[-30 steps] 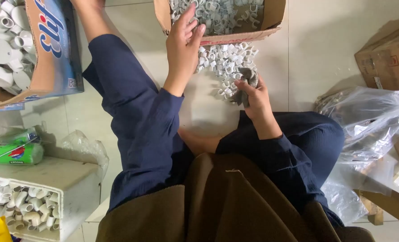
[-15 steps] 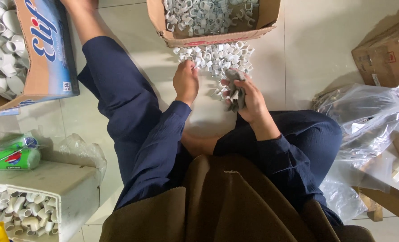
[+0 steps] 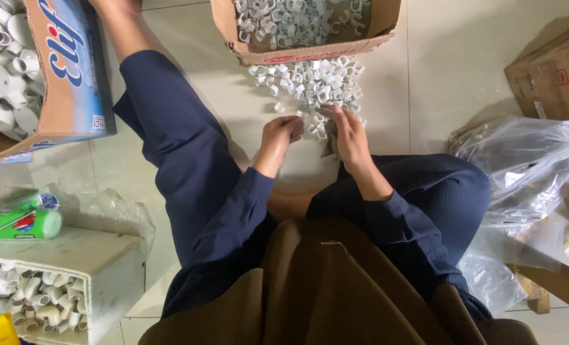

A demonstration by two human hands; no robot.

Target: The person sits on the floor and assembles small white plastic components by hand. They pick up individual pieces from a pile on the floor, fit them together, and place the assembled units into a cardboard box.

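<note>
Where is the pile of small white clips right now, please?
In the head view, the pile of white clips lies on the floor tiles, just before the open cardboard box and beyond both hands.

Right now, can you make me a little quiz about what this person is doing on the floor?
1. True or false: both hands are at the near edge of the pile of small white clips on the floor.
2. Where are more clips kept? A) brown cardboard box B) bucket C) jar
3. What colour are the sleeves?

Key: 1. True; left hand and right hand meet there. 2. A, the cardboard box behind the pile. 3. Dark blue sleeves.
</note>
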